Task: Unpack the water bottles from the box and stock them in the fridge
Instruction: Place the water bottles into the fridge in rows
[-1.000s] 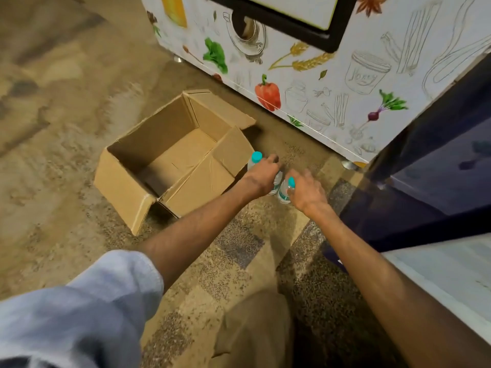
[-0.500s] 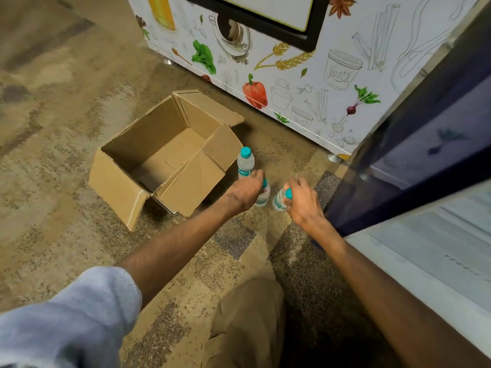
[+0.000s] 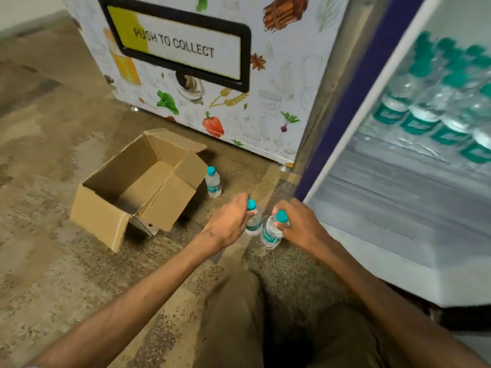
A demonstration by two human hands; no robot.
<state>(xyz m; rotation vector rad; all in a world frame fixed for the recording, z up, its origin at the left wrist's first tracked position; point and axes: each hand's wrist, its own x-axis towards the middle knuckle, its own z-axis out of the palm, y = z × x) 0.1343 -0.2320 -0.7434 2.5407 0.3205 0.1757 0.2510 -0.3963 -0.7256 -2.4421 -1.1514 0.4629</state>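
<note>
Left hand (image 3: pixel 228 224) fingers pinching one bottle (image 3: pixel 254 224), right hand (image 3: pixel 301 225) fingers another bottle (image 3: pixel 270 235), probably at necks; third bottle (image 3: pixel 213 183) just right of box (image 3: pixel 106 216).

Cardboard box (image 3: pixel 98 221) lies open on the floor (image 3: pixel 53 261). First bottle (image 3: pixel 213 181), clear, teal-capped, is stood upright just beside it. Second bottle (image 3: pixel 254 224) is gripped by left hand (image 3: pixel 228 221), third bottle (image 3: pixel 270 234), tilted, by right hand (image 3: pixel 303 227), near the open fridge (image 3: pixel 385 261).

I get soft, even light; right of my grip the fridge (image 3: pixel 385 261) glows brightest but smears with motion blur; frame edges bow outward.
</note>
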